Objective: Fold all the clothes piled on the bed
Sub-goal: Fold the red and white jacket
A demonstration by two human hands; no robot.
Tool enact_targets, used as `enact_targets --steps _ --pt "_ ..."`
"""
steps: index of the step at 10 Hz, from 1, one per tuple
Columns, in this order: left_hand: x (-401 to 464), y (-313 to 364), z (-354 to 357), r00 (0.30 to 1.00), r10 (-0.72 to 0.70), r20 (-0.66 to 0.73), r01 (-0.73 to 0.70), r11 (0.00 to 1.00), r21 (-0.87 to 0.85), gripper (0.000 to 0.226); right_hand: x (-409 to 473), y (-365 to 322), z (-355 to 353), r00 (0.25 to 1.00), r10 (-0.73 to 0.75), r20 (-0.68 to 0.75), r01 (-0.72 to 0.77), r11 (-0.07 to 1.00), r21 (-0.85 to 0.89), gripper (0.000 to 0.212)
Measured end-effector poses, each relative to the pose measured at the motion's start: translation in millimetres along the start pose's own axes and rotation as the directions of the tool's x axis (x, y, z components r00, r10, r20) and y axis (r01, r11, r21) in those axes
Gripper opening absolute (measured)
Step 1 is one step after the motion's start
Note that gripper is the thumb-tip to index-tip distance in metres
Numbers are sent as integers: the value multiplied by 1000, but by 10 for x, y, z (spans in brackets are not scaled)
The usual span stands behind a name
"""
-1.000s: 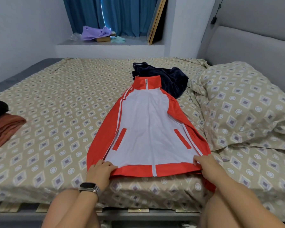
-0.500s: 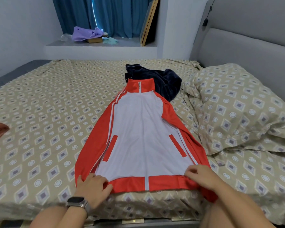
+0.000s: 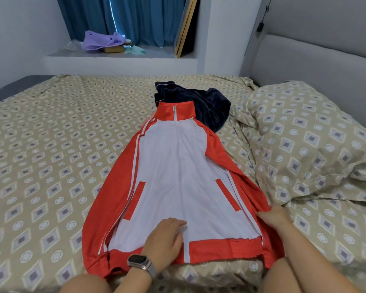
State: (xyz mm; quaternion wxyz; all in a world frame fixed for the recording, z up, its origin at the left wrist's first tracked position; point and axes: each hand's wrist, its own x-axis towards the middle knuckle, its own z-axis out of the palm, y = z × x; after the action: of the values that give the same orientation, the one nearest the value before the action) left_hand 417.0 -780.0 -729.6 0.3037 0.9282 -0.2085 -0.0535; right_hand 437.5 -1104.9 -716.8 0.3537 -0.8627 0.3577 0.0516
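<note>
One jacket point(image 3: 175, 187) — red and white — lies spread flat, front up, on the bed point(image 3: 51, 144), unfolded. Left hand point(image 3: 164, 242) rests flat near its hem; right hand point(image 3: 276, 217) pinches its right edge. Beyond the collar, a navy garment point(image 3: 205, 104) waits crumpled — much looks left.

Home bedroom, bed point(image 3: 51, 127) (patterned sheet), pillow point(image 3: 304, 140), curtains point(image 3: 140, 17)
</note>
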Motion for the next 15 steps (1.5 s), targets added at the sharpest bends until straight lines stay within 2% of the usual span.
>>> enact_targets --steps 1,2,3,4,5,6,7,8,9,10,11,12,13,14,15 --pt "124 88 111 994 -96 -43 83 968 -236 21 -187 -306 -40 967 -156 -202 198 958 205 12" --pt "272 315 48 935 -341 97 314 669 -674 11 -515 -698 72 933 -332 -138 359 836 414 23" --pt "447 478 -78 855 -325 405 462 122 -878 36 -798 -1051 408 820 -539 192 452 815 362 55" --pt "548 434 -124 829 -429 358 363 -73 -929 60 -882 -1259 788 591 -688 421 693 700 171 60" --pt "546 182 -177 739 -569 361 383 -85 -920 43 -908 -1362 1025 481 -657 580 670 702 239 46" --pt "492 -53 -238 701 -530 477 479 -145 -866 44 -787 -1398 1098 427 -599 677 575 758 308 20" --pt "457 -178 -259 677 -585 447 504 -75 -861 37 -593 -1500 1001 595 -570 566 422 822 383 7" --pt "455 -223 -318 685 -631 366 449 -30 -893 35 -169 -1505 950 881 -412 234 306 872 383 15" --pt "425 -212 -597 740 -613 278 293 -79 -953 31 158 -1427 958 934 -86 346 -101 867 489 32" --pt "325 -12 -965 855 -415 310 210 -270 -940 50 257 -1497 1079 793 -52 607 -377 741 556 54" --pt "346 -86 -1097 914 -354 197 223 33 -974 89 258 -1723 1205 690 -235 685 -506 519 689 53" --pt "318 -353 -1085 908 -362 212 266 105 -958 71 360 -1917 1284 677 -360 642 -558 317 767 48" --pt "453 -320 -1037 810 -491 321 371 4 -929 18 617 -2015 1331 719 -387 578 -539 215 815 43" --pt "348 -461 -903 809 -495 318 425 118 -897 27 964 -2012 1312 805 -378 457 -452 108 885 57" --pt "412 -593 -831 788 -580 205 482 374 -792 15 1309 -1945 1238 809 -451 378 -417 14 909 108"
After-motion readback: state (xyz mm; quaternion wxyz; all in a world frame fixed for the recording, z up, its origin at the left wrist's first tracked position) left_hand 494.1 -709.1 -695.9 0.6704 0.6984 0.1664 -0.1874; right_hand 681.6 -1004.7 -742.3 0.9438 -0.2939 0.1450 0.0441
